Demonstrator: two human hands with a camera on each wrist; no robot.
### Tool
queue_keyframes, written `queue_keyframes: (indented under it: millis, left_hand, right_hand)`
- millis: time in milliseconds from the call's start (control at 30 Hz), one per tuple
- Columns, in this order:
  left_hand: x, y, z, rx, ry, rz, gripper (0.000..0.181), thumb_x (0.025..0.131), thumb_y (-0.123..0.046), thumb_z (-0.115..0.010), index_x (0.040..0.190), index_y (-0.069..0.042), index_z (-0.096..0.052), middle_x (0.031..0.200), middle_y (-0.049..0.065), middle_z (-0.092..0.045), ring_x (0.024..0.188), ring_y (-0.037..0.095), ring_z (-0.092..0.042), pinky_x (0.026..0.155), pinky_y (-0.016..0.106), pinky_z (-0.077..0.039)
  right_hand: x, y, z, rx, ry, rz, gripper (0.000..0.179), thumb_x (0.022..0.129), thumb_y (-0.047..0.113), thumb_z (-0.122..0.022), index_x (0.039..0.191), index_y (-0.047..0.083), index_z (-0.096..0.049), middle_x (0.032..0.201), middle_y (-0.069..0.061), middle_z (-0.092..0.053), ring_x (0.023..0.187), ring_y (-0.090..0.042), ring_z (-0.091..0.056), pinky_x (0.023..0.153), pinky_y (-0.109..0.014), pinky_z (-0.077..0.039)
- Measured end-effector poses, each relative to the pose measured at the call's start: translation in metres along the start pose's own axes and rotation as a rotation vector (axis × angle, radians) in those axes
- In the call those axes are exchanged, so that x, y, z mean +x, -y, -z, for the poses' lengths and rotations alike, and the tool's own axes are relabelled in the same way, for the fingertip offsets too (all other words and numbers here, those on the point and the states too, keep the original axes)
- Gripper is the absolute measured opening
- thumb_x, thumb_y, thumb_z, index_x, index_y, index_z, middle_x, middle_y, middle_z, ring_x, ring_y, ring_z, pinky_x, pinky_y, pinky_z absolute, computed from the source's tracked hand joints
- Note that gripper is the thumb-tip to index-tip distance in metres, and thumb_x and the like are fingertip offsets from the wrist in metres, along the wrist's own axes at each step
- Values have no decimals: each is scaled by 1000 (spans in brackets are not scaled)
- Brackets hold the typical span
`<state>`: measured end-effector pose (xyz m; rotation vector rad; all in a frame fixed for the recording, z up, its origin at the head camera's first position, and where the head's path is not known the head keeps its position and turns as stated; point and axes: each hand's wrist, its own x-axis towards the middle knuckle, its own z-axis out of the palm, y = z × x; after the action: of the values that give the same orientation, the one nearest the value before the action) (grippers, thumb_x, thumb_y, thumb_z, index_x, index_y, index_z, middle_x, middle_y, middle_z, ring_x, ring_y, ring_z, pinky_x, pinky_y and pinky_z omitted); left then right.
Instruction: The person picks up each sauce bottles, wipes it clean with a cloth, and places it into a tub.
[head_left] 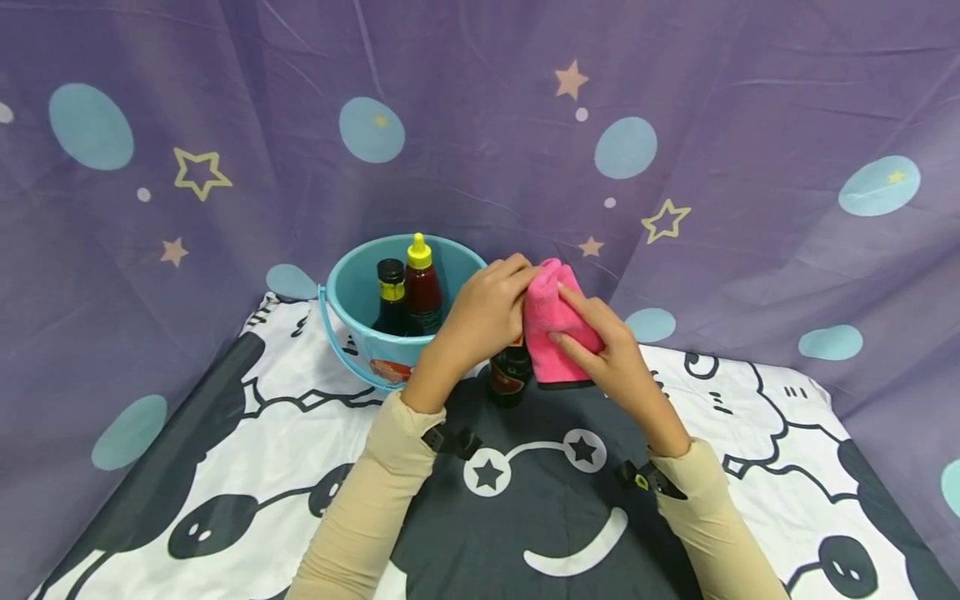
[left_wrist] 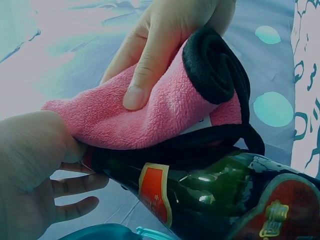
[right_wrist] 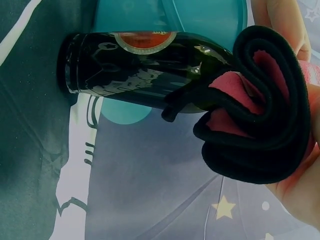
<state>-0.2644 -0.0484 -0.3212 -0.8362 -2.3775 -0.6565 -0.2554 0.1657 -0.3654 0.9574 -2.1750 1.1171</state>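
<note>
A dark glass bottle point(head_left: 510, 375) with red-and-gold labels stands upright on the patterned sheet. My left hand point(head_left: 487, 304) is at its top; in the left wrist view the fingers point(left_wrist: 80, 185) wrap round the neck end of the bottle point(left_wrist: 200, 195). A pink cloth point(head_left: 555, 325) with black edging lies against the neck, and its left end reaches my left hand. From the right, my right hand point(head_left: 600, 342) pinches the folded cloth between thumb and fingers. The cloth's black rolled edge point(right_wrist: 260, 110) shows in the right wrist view, beside the bottle's shoulder point(right_wrist: 200, 65).
Left of the bottle stands a blue bucket point(head_left: 352, 321) with its handle hanging down. Inside it are a dark bottle with a black cap point(head_left: 391, 292) and a red sauce bottle with a yellow tip point(head_left: 423, 292). A purple curtain point(head_left: 480, 183) hangs behind.
</note>
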Motion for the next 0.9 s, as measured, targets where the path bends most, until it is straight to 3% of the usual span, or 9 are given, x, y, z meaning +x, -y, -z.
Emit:
queue_keyframes:
  millis: [533, 900]
  left_hand:
    - [0, -1, 1, -40, 2, 2, 30, 102, -14, -61, 129, -5, -69, 110, 8, -67, 96, 23, -61, 91, 33, -53]
    - [-1, 0, 1, -29, 5, -8, 25, 103, -16, -59, 125, -9, -70, 110, 7, -66, 95, 24, -60, 89, 34, -53]
  right_hand:
    - [-1, -1, 5, -53, 36, -1, 59, 81, -3, -81, 137, 4, -63, 102, -15, -67, 85, -12, -52, 68, -16, -42]
    - [-4, -1, 7, -65, 124, -31, 51, 81, -1, -82, 130, 1, -66, 108, -16, -70, 89, -17, -58, 76, -14, -46]
